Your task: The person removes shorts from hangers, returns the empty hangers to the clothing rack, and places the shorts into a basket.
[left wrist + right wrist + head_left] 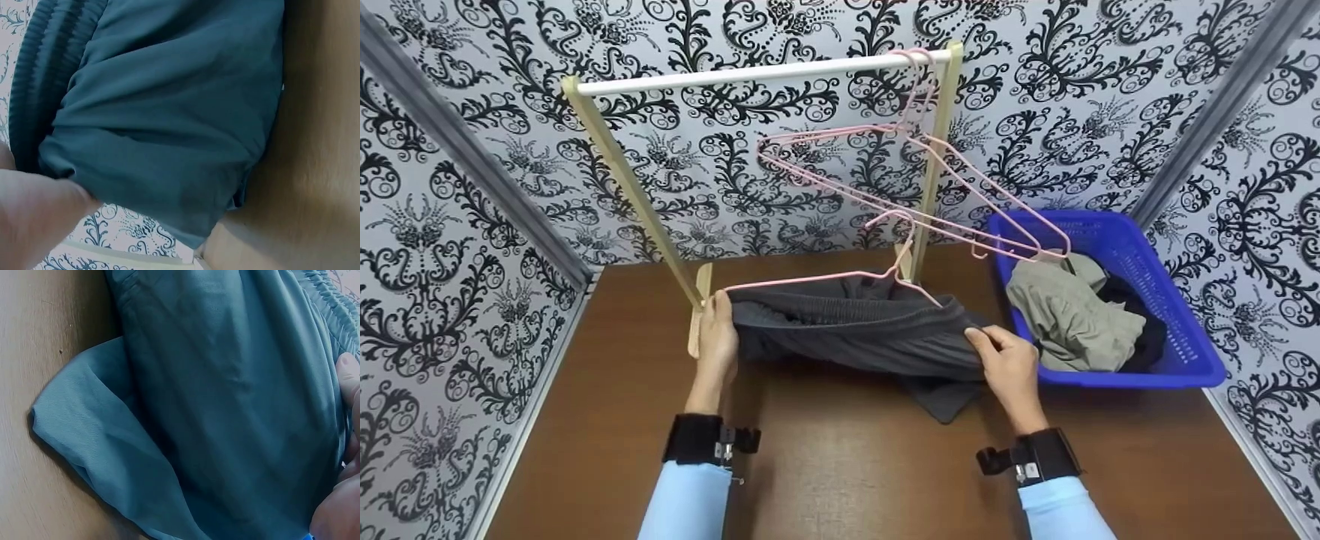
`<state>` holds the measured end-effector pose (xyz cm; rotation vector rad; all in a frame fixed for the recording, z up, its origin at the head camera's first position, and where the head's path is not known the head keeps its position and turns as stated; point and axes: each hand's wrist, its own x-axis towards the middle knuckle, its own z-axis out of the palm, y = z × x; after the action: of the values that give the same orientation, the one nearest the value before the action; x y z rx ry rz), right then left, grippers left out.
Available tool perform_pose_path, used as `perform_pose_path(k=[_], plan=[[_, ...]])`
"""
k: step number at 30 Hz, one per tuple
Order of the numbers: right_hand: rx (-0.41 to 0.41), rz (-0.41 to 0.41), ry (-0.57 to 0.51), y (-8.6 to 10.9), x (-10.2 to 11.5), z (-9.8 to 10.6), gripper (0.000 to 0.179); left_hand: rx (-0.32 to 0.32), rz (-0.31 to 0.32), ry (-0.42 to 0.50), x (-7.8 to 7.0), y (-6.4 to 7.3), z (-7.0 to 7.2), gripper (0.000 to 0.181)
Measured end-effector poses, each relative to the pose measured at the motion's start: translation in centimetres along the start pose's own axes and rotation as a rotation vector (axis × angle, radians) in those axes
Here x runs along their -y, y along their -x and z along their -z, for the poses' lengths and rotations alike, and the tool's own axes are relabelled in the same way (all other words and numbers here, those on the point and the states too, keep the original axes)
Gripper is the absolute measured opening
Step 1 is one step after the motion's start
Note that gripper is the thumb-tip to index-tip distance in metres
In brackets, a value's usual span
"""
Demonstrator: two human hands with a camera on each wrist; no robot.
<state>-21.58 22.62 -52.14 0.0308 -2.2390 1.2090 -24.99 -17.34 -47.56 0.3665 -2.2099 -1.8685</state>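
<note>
Dark grey shorts [862, 341] with a gathered elastic waistband are stretched between both hands above the table. A pink hanger [810, 280] lies along the waistband opening, its hook upward and its right arm dipping behind the front fabric. My left hand [717, 345] grips the waistband's left end together with the hanger's left tip. At the other side, my right hand [1009, 367] pinches the waistband's right edge between thumb and fingers. In the left wrist view the shorts [169, 112] fill most of the picture. One leg of the shorts [101, 422] droops near the tabletop in the right wrist view.
Behind stands a garment rack [765, 73] with a white bar and wooden posts. Several pink hangers [855, 193] hang at its right end. A blue basket [1185, 330] holding a beige garment [1072, 311] and a black one [1147, 334] stands right on the brown table [840, 465].
</note>
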Motion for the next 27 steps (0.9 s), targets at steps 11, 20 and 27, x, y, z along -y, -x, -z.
perform_pose_path(k=[11,20,27], plan=[[-0.019,0.021,0.050,0.0,0.2,-0.2,0.027,0.165,0.025,0.147,0.7,0.0,0.1,0.048],[-0.031,-0.004,-0.009,-0.2,0.6,-0.5,0.035,0.140,-0.003,-0.003,0.8,0.3,-0.6,0.039],[-0.022,-0.006,0.004,0.0,0.2,-0.4,0.031,0.112,0.002,-0.034,0.9,0.2,-1.1,0.037]])
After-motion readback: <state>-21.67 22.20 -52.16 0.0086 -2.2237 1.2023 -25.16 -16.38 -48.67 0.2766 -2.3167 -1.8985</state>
